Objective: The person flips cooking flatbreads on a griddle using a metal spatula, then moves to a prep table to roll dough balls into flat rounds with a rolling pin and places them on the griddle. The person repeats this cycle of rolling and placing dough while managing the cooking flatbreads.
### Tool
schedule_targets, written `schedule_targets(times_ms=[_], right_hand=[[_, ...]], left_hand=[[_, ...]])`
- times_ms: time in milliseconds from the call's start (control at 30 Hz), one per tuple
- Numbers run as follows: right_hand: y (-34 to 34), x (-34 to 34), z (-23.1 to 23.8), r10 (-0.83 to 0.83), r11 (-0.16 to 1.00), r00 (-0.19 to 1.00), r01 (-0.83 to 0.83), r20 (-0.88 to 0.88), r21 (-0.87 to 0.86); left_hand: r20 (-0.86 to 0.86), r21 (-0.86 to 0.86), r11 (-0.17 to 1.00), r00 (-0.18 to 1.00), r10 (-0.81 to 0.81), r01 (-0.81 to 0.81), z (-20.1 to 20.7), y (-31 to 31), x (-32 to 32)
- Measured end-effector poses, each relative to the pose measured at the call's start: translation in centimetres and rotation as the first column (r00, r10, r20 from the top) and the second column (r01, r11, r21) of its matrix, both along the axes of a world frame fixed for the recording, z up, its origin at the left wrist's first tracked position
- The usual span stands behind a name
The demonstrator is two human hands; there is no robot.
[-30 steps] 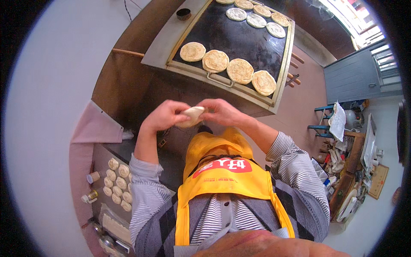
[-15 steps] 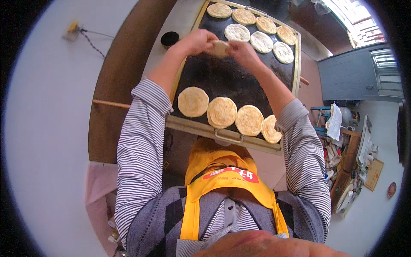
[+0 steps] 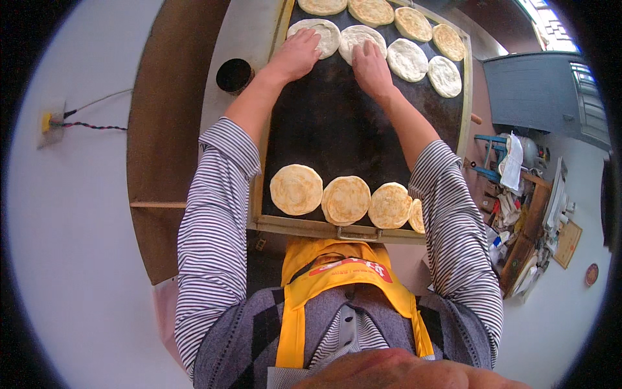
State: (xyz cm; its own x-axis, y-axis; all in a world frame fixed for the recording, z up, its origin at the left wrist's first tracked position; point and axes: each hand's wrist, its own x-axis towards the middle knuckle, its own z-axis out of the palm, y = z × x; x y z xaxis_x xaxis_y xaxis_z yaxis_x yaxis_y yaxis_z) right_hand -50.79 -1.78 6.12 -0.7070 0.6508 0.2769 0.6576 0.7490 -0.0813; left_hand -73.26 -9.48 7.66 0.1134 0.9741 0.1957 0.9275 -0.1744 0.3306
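Note:
My left hand (image 3: 296,56) rests its fingers on the near edge of a pale, raw-looking flatbread (image 3: 325,35) at the far left of the black griddle (image 3: 317,129). Beside it, the fingertips of my right hand (image 3: 372,69) touch a second pale flatbread (image 3: 358,39). Both hands are open, with fingers stretched over the dough and nothing gripped. Two more pale flatbreads lie to the right, one of them the round piece (image 3: 444,76) nearest the right rim. Behind them runs a row of lightly browned flatbreads (image 3: 370,11).
Several browned flatbreads (image 3: 346,200) line the near edge, the rightmost partly hidden by my sleeve. A metal handle (image 3: 359,235) projects from the griddle's front rim. Left of the griddle stands a dark round container (image 3: 234,76). A cluttered shelf (image 3: 518,240) is at the right.
The flatbread held between both hands now lies on the griddle at the left end of the pale row. My hands have let go and moved farther away, resting on two breads.

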Motion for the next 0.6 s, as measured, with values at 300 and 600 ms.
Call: schedule_targets(times_ms=[300, 600], right_hand=[[-0.3, 0.7, -0.6, -0.191, 0.981, 0.981, 0.193, 0.039, -0.03], [1.1, 4.0, 1.3, -0.125, 0.99, 0.968, 0.138, -0.219, 0.044]], left_hand=[[-0.192, -0.085, 0.989, 0.976, 0.102, -0.12, -3.4, 3.5, 2.7], [-0.048, 0.061, 0.975, 0.975, 0.219, -0.216, 1.0, 1.3, 4.3]])
